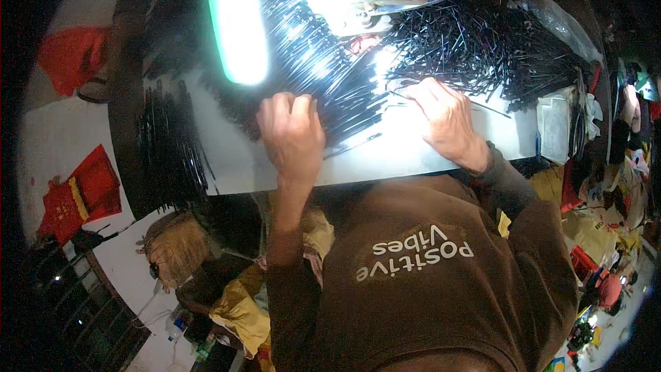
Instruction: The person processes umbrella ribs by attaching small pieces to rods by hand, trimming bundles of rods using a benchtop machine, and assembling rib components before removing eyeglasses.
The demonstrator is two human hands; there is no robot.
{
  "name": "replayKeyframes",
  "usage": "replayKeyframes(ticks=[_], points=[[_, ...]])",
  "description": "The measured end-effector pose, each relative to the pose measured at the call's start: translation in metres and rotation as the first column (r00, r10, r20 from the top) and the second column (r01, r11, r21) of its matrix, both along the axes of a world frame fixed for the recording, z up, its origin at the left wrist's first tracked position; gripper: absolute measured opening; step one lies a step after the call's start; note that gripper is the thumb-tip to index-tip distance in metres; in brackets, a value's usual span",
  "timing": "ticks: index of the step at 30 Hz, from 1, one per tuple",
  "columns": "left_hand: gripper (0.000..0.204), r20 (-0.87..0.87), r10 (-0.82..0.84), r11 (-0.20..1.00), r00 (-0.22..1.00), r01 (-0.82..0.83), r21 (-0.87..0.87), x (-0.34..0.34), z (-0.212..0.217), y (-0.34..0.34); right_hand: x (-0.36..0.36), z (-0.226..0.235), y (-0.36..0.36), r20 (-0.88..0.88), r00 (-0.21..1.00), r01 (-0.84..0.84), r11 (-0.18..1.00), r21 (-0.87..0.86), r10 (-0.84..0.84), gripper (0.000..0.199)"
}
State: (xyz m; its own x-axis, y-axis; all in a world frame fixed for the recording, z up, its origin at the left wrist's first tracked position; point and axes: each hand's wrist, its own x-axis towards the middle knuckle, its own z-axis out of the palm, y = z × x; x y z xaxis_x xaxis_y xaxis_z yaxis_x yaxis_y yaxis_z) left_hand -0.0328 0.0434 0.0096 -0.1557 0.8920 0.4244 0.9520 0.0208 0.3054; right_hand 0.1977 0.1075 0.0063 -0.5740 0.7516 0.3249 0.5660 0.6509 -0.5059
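The left hand (292,127) is curled, knuckles up, at the near-left side of the strips (354,114); its fingertips are hidden, so I cannot tell whether they pinch any. The right hand (444,120) reaches just right of the strips' right ends, fingers bent and drawn toward one another by a thin dark piece; whether they close on it, I cannot tell. Good handling here probably means a light grip, with the left hand steadying the layer while the right works at the ends, taking few strips at a time so neighbours do not drag or cross. Keeping the ends even should help, and the heap (468,41) at the far right looks easy to snag.

The strips lie in the middle of the white table (413,155), between lamp (237,21) and heap. Near the hands their long axis slants from near left to far right, roughly side by side. The heap points every way. The bundle (172,138) on the left runs mostly far to near.
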Motion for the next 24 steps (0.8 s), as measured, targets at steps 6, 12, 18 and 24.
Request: replayKeyframes(ticks=[6, 12, 18, 24], points=[[0.012, 0.041, -0.004, 0.999, 0.999, 0.002, 0.05, -0.007, -0.005, -0.001, -0.003, 0.0, -0.002, 0.005, 0.998, -0.066, 0.998, -0.011, 0.066, 0.03], [0.015, 0.061, -0.048, 0.999, 0.997, 0.049, -0.014, -0.005, -0.003, 0.003, -0.003, -0.001, 0.0, 0.024, 0.999, -0.044, 0.999, -0.016, 0.045, 0.027], [0.017, 0.012, 0.019, 0.998, 1.0, -0.018, -0.054, 0.0, -0.003, 0.001, -0.006, -0.003, -0.004, -0.001, 0.999, -0.041, 0.999, -0.001, 0.041, 0.026], [0.017, -0.065, -0.002, 0.997, 0.998, -0.002, -0.072, 0.002, 0.002, 0.005, -0.005, -0.008, -0.003, 0.014, 1.0, -0.024, 0.999, 0.025, 0.024, 0.024]])
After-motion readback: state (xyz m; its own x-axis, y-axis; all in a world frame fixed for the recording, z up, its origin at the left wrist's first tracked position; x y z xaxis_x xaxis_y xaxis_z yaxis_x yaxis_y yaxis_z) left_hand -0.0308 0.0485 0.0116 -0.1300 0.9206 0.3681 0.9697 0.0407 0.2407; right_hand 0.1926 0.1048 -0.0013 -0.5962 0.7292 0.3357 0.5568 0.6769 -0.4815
